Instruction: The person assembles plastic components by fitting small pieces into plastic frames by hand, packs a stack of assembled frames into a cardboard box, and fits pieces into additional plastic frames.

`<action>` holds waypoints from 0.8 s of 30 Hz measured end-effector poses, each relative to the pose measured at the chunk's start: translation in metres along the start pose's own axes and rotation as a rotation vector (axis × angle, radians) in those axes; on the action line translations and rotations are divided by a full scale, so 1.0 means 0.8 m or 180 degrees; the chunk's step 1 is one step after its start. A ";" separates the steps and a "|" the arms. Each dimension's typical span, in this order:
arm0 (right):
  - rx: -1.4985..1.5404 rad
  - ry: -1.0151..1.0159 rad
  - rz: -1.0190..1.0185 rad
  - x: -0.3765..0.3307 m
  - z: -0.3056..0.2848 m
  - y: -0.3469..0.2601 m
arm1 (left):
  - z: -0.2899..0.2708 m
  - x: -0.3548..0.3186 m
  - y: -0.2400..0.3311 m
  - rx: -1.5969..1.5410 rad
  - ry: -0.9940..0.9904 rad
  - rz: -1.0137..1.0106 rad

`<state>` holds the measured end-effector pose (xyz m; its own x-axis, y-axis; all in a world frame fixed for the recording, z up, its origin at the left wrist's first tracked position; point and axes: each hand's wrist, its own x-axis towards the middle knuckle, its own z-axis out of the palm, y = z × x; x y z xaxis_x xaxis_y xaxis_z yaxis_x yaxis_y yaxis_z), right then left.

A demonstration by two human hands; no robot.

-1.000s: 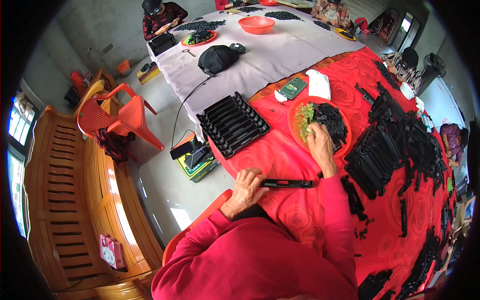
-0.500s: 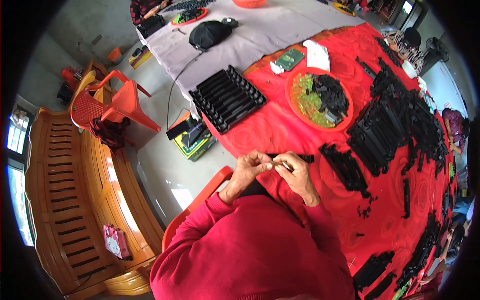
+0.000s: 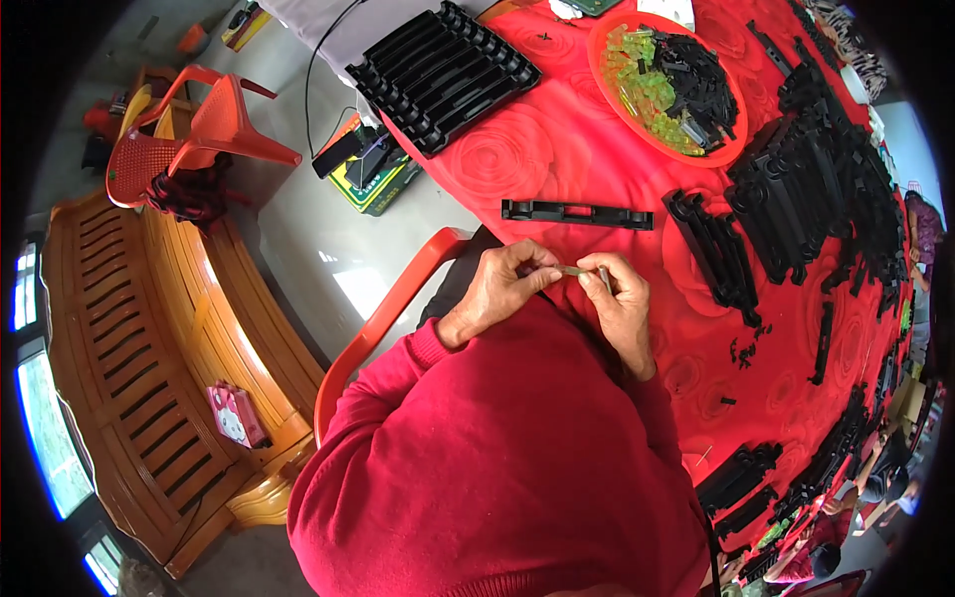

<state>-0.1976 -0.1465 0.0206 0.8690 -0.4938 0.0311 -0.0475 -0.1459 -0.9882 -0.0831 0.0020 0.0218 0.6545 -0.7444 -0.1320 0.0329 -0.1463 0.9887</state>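
Close to my body, at the edge of the red-covered table, my left hand (image 3: 505,287) and my right hand (image 3: 621,302) meet fingertip to fingertip. A small, thin greenish piece (image 3: 569,270) is pinched between them, too small to name. Something slim and greyish (image 3: 604,278) also shows in the fingers of my right hand; its kind is unclear. Just beyond the hands a long black plastic strip with a slot in its middle (image 3: 547,211) lies on the cloth, untouched. To its right rests a group of similar black strips (image 3: 708,254).
A black tray (image 3: 443,80) with long slots sits at the table's far left edge. Beyond the strip stands a red basket (image 3: 594,60) with yellow-green clear pieces and black parts. Black parts are heaped at the right (image 3: 796,189). A red chair (image 3: 383,313) is beside me.
My view has tilted down, so the table appears higher. My hands have drawn away from the black strip, which they partly covered before. Both still pinch small things.
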 end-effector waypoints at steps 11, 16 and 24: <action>-0.1513 0.0509 -0.0911 0.061 -0.017 -0.014 | -0.028 0.033 -0.006 0.2861 0.1006 0.2103; -0.2056 0.0166 -0.0720 0.078 -0.001 -0.007 | -0.022 0.057 -0.005 0.2902 0.0728 0.2143; -0.1913 0.0454 -0.0591 0.083 0.012 -0.001 | -0.013 0.068 -0.019 0.3139 0.0402 0.2049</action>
<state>-0.1352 -0.1711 0.0219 0.8172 -0.5173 0.2540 -0.2062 -0.6741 -0.7092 -0.0402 -0.0291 0.0004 0.4094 -0.8032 0.4327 -0.8905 -0.2486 0.3812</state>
